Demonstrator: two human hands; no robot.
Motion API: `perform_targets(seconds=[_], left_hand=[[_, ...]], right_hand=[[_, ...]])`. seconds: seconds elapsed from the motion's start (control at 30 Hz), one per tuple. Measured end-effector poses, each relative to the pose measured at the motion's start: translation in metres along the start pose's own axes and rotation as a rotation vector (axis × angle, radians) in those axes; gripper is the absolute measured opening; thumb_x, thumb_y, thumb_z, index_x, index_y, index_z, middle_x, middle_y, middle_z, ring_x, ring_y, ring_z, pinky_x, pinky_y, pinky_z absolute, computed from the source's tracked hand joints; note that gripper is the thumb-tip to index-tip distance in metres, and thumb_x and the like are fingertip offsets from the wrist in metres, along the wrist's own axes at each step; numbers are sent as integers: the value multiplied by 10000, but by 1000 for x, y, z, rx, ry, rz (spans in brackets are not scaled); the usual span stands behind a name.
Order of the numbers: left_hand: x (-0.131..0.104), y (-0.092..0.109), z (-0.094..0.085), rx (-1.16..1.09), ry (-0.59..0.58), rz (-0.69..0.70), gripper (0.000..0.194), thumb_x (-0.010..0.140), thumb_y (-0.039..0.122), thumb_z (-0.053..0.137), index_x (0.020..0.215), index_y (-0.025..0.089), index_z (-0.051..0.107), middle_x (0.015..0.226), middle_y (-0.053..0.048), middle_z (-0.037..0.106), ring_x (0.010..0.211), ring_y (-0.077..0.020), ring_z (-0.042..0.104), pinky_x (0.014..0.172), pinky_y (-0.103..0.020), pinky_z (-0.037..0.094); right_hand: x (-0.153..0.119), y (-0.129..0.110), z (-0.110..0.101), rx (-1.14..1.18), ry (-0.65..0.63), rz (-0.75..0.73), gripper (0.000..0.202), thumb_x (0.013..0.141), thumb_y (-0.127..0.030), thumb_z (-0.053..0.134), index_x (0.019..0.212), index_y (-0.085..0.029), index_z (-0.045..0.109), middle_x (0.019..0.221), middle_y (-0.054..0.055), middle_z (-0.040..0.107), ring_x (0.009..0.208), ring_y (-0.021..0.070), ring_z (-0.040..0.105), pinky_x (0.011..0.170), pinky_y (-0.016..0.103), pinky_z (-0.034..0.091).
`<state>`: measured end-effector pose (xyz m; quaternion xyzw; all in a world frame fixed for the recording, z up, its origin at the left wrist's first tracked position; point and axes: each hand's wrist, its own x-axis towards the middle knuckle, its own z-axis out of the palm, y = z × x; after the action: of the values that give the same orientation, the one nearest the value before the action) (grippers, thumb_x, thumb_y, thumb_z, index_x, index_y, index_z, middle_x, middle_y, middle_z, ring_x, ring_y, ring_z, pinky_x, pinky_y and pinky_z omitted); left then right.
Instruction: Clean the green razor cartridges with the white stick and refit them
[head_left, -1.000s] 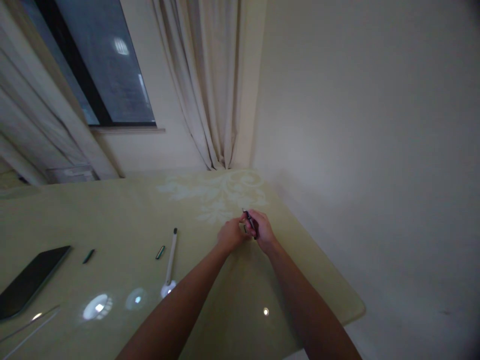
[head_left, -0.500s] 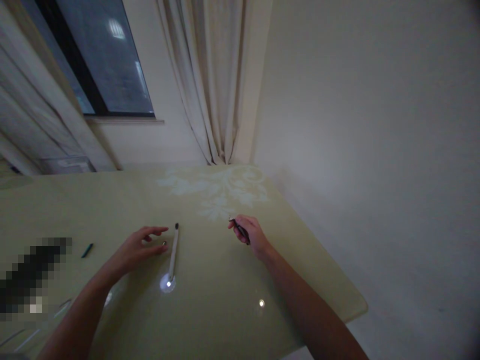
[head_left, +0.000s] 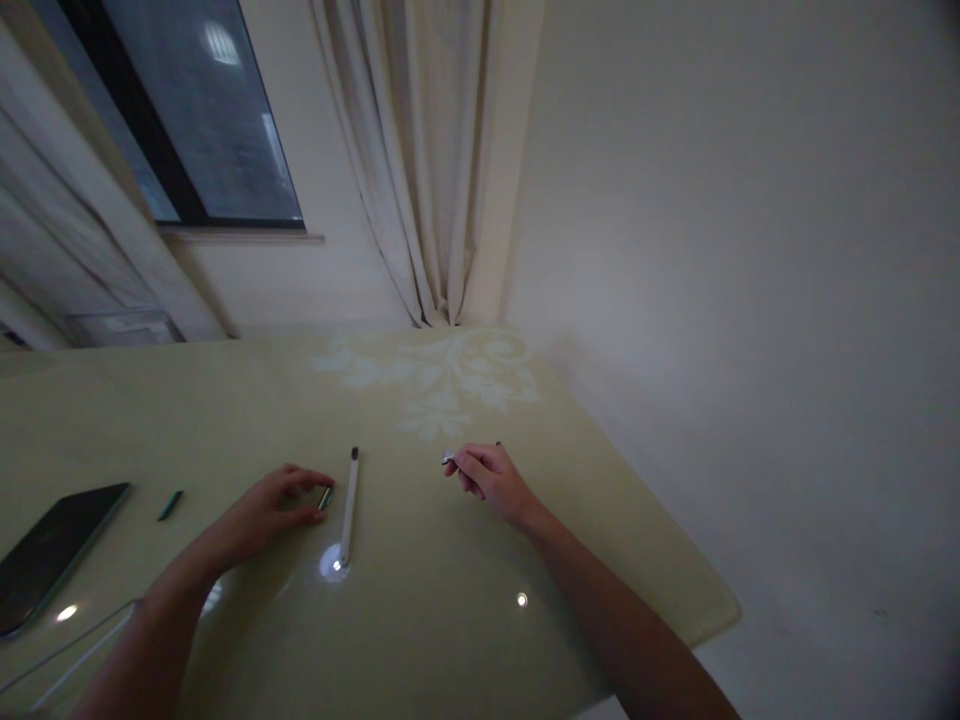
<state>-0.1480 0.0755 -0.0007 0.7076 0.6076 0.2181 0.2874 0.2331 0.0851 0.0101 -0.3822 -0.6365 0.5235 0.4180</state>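
My left hand is on the left of the table, thumb and forefinger closed about a small green and silver tube-like piece. Just right of those fingertips lies a slim white stick with a dark tip, apart from the hand. My right hand is closed in a pinch on a thin pen-like piece. Its shiny pointed end sticks out to the left of the fingers, and a dark end shows behind the knuckles; the middle is hidden by the hand.
A short dark green piece lies at the left, beside a black phone-like slab. Pale cables run near my left forearm. The glossy table meets the wall at the right; curtains hang behind it.
My left thumb and forefinger have closed around the green and silver piece. My right hand has turned the pen-like piece, so its shiny end now points left.
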Motion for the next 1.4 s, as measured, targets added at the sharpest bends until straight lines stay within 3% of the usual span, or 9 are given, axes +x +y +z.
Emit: perform_targets(seconds=[0.17,0.27,0.33,0.5,0.6,0.7,0.83,1.23,1.4], left_hand=[[-1,-8,9,65,96,56,442,779,573,732,1067,252,825,981,-91,764,924,-324,693,862,-420,560],[-2,3,15,105,183,77,431,807,587,693,1015,226,803,945,-100,737,921,-335,684,868,-445,552],[-4,28,22,94,217,99,454,820,604,683,1014,209,794,920,-98,706,901,-335,677,840,-453,553],[-12,114,55,-107,238,267,366,907,520,713,1162,261,753,991,-54,654,841,-250,630,734,-359,560],[-17,138,80,-191,281,323,318,935,449,726,1201,276,730,1010,-46,632,843,-231,612,749,-353,565],[-20,136,98,-241,350,357,294,972,383,704,1246,275,703,1006,-40,619,839,-217,607,756,-344,561],[-27,124,108,-211,440,404,285,968,382,739,1227,266,708,996,-33,616,827,-208,619,768,-337,570],[-35,119,106,-67,512,517,336,1017,445,675,1283,241,691,983,-22,637,768,-165,651,724,-284,606],[-38,122,104,-34,494,548,352,1019,440,670,1299,227,690,993,-32,668,743,-155,646,706,-261,602]], right_hand=[[-2,-2,4,-27,-17,-14,470,987,-575,618,842,-157,777,601,-15,551,519,106,440,491,224,316],[-4,-4,7,-24,-33,-13,452,982,-565,634,847,-159,782,607,-12,561,530,107,450,496,225,320],[-4,-5,9,32,-42,17,443,961,-564,656,844,-156,780,605,-16,565,516,100,443,488,227,313],[-6,-10,20,214,-31,137,382,905,-526,692,844,-153,748,598,-42,544,455,76,384,445,232,243],[-10,-14,28,370,-4,218,302,839,-458,750,838,-159,714,599,-63,524,438,61,344,427,230,195],[-14,-18,35,467,-21,255,301,792,-443,795,802,-169,670,580,-75,508,434,57,326,421,229,175],[-20,-22,44,467,-16,280,334,769,-447,827,784,-185,620,562,-88,480,447,59,322,432,230,178],[-27,-27,48,384,-29,285,333,777,-448,827,791,-176,636,579,-87,448,483,73,306,463,251,188],[-28,-27,49,256,-2,169,262,826,-396,759,766,-172,636,620,-59,473,568,102,370,538,255,270]])
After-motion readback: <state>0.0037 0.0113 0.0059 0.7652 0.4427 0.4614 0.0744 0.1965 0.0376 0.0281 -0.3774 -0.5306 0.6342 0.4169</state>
